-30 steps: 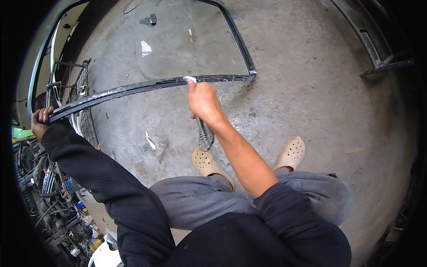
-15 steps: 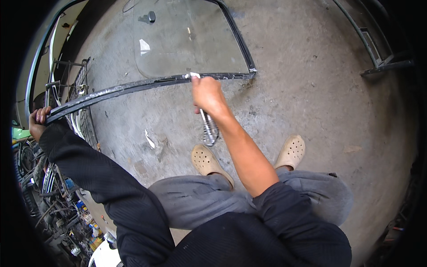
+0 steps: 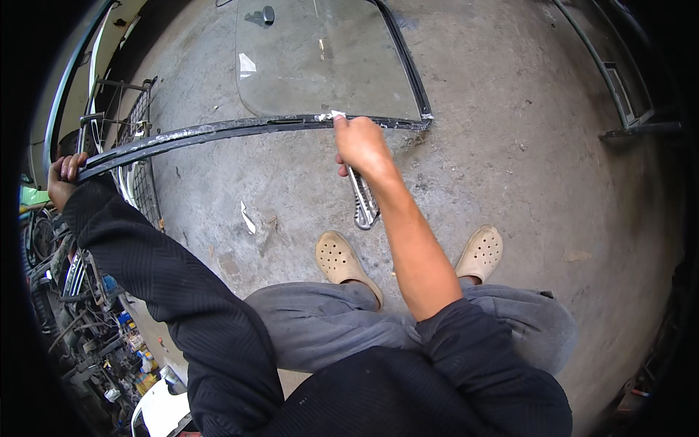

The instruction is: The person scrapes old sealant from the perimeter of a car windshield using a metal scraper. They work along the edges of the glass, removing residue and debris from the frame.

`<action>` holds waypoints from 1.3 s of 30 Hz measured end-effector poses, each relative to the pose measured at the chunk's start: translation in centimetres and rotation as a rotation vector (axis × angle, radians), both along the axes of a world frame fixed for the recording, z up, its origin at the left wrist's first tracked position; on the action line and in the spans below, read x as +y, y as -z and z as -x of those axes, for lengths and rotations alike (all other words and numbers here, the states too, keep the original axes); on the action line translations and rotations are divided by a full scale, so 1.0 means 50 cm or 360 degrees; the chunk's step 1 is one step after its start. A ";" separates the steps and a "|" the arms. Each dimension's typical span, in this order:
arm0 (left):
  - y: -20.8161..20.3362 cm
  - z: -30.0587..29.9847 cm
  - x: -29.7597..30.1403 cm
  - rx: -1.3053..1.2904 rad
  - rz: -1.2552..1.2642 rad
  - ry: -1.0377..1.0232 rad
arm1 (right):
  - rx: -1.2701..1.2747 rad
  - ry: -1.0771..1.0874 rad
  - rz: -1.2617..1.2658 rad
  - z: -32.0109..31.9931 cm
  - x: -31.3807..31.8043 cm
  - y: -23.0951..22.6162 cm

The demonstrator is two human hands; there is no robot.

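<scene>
A large curved pane of glass, like a car windshield [image 3: 328, 73], has a black, whitish-smeared edge strip [image 3: 211, 131] along its near side. My left hand [image 3: 65, 178] is closed round the left end of that strip. My right hand [image 3: 362, 146] is closed round a silver utility knife [image 3: 362, 200], whose ridged handle sticks out below the fist. The knife's front end is hidden by the hand. My right thumb is at the strip near its right corner, where a crumpled white scrap [image 3: 331, 115] sits.
A wire rack [image 3: 135, 131] stands by the left end of the glass. Piled metal parts [image 3: 80, 306] lie at the lower left, near a white panel [image 3: 164, 408]. A metal frame [image 3: 619, 109] stands at the far right. A white shred [image 3: 247, 217] lies on the concrete floor [image 3: 524, 182].
The glass and floor have shifted slightly to the right in view. My right hand is a little farther right and lower along the strip, still holding the knife. My left hand keeps its hold.
</scene>
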State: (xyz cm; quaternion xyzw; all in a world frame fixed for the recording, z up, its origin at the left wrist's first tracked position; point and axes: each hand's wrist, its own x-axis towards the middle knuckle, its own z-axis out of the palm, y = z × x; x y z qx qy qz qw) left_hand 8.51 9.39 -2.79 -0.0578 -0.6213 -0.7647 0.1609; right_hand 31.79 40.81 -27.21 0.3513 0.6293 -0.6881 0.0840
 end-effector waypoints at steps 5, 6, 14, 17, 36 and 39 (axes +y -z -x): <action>0.006 0.000 0.009 0.0009 0.0041 -0.0039 | 0.0011 -0.0072 -0.0024 0.004 -0.014 -0.015; 0.003 -0.003 0.007 0.0012 0.0047 -0.0041 | -0.0006 -0.0020 0.0003 0.003 -0.003 -0.001; 0.008 -0.004 0.015 0.0016 0.0096 -0.0086 | 0.0036 -0.0041 -0.0012 0.005 -0.014 -0.012; 0.012 -0.002 0.015 0.0017 0.0106 -0.0093 | 0.0023 -0.0058 -0.0089 0.007 -0.019 -0.011; 0.005 0.031 -0.030 -0.0107 -0.0252 0.0258 | 0.0156 -0.0094 -0.0164 0.018 -0.047 -0.018; -0.011 0.057 -0.071 -0.0148 -0.0285 0.0445 | 0.0072 -0.0023 -0.0107 0.019 -0.026 0.006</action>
